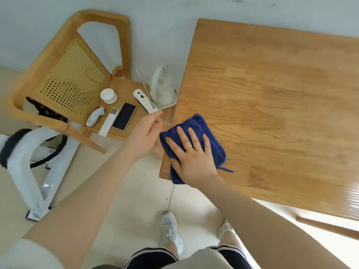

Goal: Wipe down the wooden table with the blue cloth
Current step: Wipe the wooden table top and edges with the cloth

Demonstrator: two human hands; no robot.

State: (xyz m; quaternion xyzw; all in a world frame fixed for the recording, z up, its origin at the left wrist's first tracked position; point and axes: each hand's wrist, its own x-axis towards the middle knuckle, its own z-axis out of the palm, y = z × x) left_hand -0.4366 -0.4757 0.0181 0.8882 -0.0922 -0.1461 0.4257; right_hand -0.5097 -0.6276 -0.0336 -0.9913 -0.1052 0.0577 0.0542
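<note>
The wooden table fills the right half of the view. A folded blue cloth lies on its near left corner, partly hanging over the left edge. My right hand presses flat on the cloth with fingers spread and straight. My left hand hovers just off the table's left edge, beside the cloth, fingers relaxed and holding nothing.
A wooden chair stands left of the table; on its seat lie a white kettle, a phone, a white remote, a white lid and other small items. A white frame stands on the floor at left.
</note>
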